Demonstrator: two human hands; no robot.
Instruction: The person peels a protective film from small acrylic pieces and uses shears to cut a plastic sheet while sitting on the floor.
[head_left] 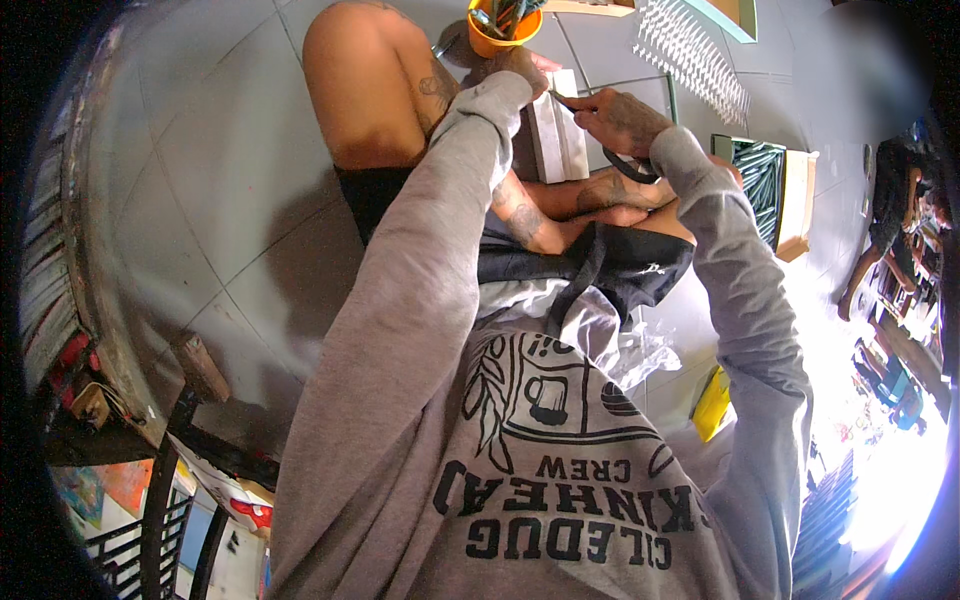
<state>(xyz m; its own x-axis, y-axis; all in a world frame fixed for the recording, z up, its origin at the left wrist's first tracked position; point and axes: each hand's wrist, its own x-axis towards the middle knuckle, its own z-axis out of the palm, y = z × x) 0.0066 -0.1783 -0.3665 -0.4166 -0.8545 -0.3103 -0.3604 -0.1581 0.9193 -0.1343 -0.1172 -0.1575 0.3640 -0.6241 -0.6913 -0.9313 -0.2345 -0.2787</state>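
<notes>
My left hand [517,66] is bent over beside an orange cup [490,42] that holds dark green pieces. Its fingers look curled in, and what they hold is hidden. Just to the right, my right hand [622,120] grips a thin dark tool [566,101], its tip pointing toward the left hand. Below both hands lies a pale grey, ridged block [556,140], in front of my crossed legs. A black strap [628,166] loops under the right wrist.
On the right stands an open box [757,190] of dark green sticks. Beyond it, many small white pieces [690,60] lie in rows on the grey tiles. A yellow object [713,405] and crumpled clear plastic [645,355] are near my right side. Other people sit far right.
</notes>
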